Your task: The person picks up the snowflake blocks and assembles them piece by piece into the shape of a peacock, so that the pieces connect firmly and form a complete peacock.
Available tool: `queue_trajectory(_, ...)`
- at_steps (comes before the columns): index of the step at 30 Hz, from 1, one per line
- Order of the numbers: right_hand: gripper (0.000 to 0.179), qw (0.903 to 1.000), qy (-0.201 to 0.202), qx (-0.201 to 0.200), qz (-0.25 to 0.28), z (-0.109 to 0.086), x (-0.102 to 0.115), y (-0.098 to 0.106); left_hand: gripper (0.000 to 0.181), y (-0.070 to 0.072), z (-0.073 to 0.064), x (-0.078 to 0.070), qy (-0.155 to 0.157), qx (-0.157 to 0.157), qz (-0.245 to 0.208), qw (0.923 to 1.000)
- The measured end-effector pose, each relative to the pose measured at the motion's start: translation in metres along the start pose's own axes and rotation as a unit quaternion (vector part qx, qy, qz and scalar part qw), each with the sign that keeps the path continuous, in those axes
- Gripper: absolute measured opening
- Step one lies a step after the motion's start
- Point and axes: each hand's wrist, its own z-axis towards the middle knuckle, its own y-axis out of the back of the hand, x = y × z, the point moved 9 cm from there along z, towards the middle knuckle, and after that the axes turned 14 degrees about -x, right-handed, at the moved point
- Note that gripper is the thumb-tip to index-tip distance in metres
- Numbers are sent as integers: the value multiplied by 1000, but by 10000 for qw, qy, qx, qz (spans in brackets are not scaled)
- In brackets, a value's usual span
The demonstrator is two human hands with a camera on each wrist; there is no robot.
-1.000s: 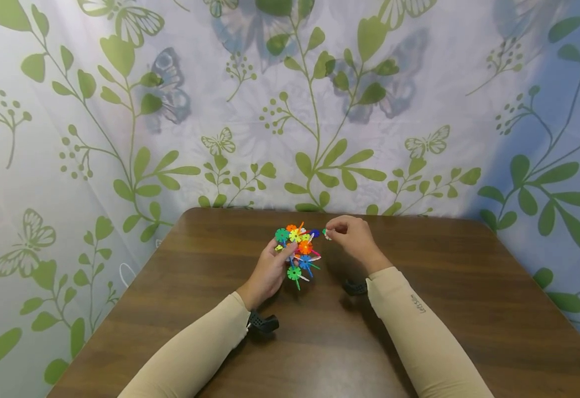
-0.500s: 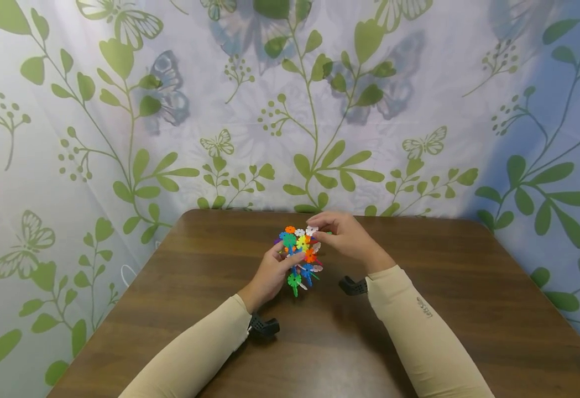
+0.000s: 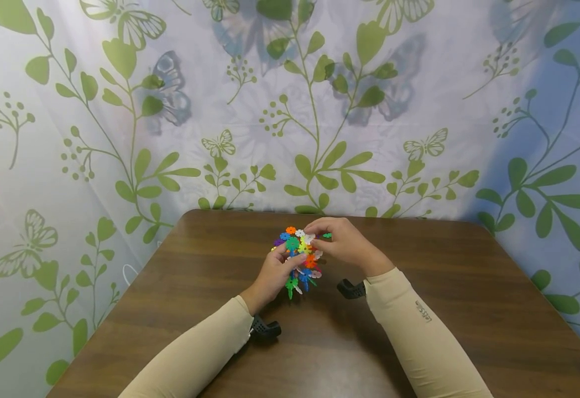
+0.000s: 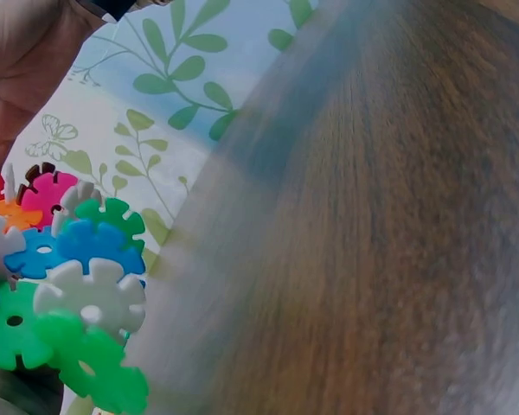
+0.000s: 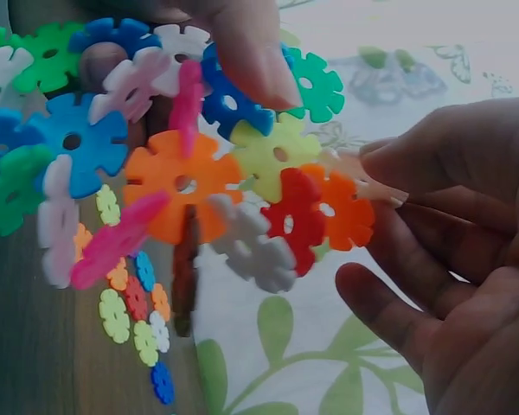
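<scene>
A cluster of slotted plastic flower discs (image 3: 311,261), joined edge to edge in many colours, is held above the table by my left hand (image 3: 273,276). The left thumb lies across its front, and other fingers are hidden behind it. My right hand (image 3: 346,243) is at the cluster's upper right side, pinching a white disc (image 3: 310,239) between thumb and fingers. In the right wrist view this pale disc (image 5: 368,175) meets the cluster beside an orange disc (image 5: 344,207). The left wrist view shows the cluster's lower green disc (image 4: 93,361) and white disc (image 4: 91,296).
The brown wooden table (image 3: 444,309) spreads under both hands. In the right wrist view several more discs (image 5: 137,296) show against the wood beneath the cluster. A leaf-patterned curtain (image 3: 290,138) hangs behind the table. Black wrist mounts (image 3: 266,329) sit below both wrists.
My right hand has moved left, from apart with a small disc to the cluster's upper right edge. The left hand has turned the cluster slightly.
</scene>
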Motion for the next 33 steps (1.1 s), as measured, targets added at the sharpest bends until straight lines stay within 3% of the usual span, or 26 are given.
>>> queue_trajectory(8,26,9989,-121,429,106,0,0,-4,20,-3,-2,-8,-572,236,775,9951)
queue_trajectory(12,27,9977,-281,604,127,-1,-2,-5,18,-5,-3,-11,-722,271,891,9930)
queue_trajectory(23,27,9964,-616,585,47,-2,-7,-1,26,-10,-5,-9,-451,341,678,9961)
queue_trajectory(33,25,9956,-835,416,41,-2,-10,-2,29,-8,-6,-6,-151,104,657,9977)
